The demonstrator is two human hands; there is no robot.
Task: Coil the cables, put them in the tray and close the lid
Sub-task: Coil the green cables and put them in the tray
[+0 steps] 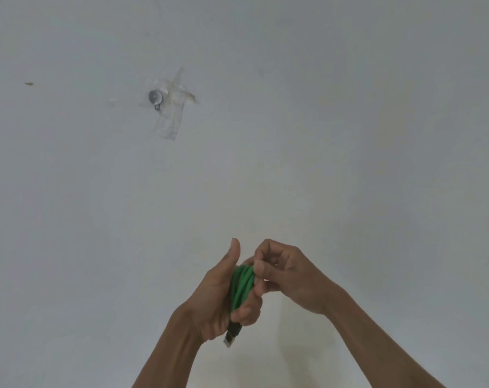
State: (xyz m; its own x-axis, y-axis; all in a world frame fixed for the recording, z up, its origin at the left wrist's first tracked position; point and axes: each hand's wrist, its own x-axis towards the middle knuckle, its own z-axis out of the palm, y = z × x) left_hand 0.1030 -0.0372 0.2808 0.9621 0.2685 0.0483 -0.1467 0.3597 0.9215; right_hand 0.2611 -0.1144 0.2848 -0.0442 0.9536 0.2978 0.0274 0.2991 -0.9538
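A matt, pale grey-white wall (349,107) fills the view. At about 10 o'clock, crossed strips of clear, yellowed tape (172,107) pin a small round metal fitting (155,98) to it; a tiny brown speck (29,84) lies farther toward 9 o'clock. At 6 o'clock, the left hand (218,292) grips a smooth green cable (242,287) wound into a tight oval bundle, fingers curled round its lower end, thumb upright. The right hand (291,275) pinches the top of the coil with bent fingertips. A black plug with a silver metal tip (232,334) protrudes below the left fingers.
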